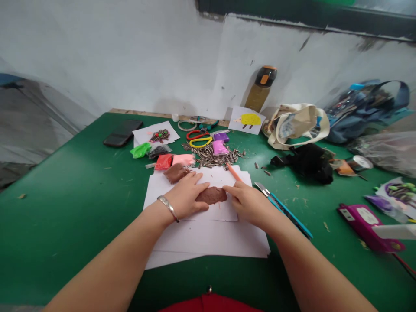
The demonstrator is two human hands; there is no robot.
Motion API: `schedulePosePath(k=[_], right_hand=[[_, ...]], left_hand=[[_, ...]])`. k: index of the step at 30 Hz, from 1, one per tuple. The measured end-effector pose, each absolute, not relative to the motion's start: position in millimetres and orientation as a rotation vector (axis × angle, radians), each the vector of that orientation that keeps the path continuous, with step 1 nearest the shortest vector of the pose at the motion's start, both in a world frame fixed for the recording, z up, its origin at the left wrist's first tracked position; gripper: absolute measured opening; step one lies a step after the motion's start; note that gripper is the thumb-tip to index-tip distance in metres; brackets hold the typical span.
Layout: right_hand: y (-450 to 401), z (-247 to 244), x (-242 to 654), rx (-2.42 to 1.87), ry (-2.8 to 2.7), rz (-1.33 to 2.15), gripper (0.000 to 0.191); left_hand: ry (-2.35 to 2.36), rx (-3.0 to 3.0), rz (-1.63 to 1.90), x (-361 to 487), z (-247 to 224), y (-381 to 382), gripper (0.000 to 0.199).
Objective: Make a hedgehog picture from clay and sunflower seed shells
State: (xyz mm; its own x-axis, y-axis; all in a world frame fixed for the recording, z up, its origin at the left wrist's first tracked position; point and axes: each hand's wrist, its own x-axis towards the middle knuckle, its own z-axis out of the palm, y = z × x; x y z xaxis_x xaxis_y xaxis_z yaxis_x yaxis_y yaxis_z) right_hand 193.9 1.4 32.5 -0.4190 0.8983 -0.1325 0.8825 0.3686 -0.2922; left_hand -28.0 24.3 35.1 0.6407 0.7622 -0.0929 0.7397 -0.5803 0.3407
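Note:
A flat oval of brown modelling clay (pixel 212 196) lies on white paper (pixel 208 238) in front of me. My left hand (pixel 184 196), with a silver bangle on its wrist, has its fingers spread, and the fingertips rest at the clay's left edge. At the right edge, the extended index finger of my right hand (pixel 250 203) touches the clay. The other fingers of that hand are curled around an orange pen-like stick (pixel 233 173) that points away from me. A packet of brown clay (pixel 176 173) sits just beyond my left hand. Sunflower seeds (pixel 211 157) are heaped behind the paper.
Red clay (pixel 163 162), green clay (pixel 141 150) and scissors (pixel 199 141) lie behind the paper. A yellow hedgehog drawing (pixel 247 120) leans near a bottle (pixel 260 91). Cutter knives (pixel 286 210) lie right of my hand. A phone (pixel 122 133) is at left, a magenta device (pixel 370 227) at right.

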Motion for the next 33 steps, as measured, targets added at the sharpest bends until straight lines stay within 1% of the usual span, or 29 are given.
schedulePosePath(k=[4, 7, 11, 15, 19, 22, 29, 33], right_hand=[[-2, 33, 195, -1.656, -2.617, 0.463, 0.039], [-5, 35, 198, -1.596, -2.680, 0.451, 0.045], [-5, 36, 204, -1.547, -2.651, 0.525, 0.050], [-1, 37, 207, -1.602, -2.458, 0.505, 0.048], [1, 32, 199, -1.472, -2.387, 0.500, 0.038], [3, 25, 190, -1.455, -2.386, 0.556, 0.035], [4, 21, 181, -1.457, -2.476, 0.522, 0.034], [4, 20, 187, -1.393, -2.451, 0.622, 0.037]], left_hand=[[1.211, 2.518, 0.058, -27, 37, 24, 0.044], [1.206, 2.508, 0.035, -27, 39, 24, 0.045], [1.197, 2.506, 0.016, -27, 41, 24, 0.046], [1.190, 2.557, 0.024, -25, 44, 21, 0.040], [1.169, 2.623, 0.119, -22, 46, 18, 0.036], [1.139, 2.621, 0.113, -20, 44, 18, 0.032], [1.117, 2.536, 0.112, -16, 38, 18, 0.025], [1.119, 2.518, 0.107, -16, 39, 18, 0.022]])
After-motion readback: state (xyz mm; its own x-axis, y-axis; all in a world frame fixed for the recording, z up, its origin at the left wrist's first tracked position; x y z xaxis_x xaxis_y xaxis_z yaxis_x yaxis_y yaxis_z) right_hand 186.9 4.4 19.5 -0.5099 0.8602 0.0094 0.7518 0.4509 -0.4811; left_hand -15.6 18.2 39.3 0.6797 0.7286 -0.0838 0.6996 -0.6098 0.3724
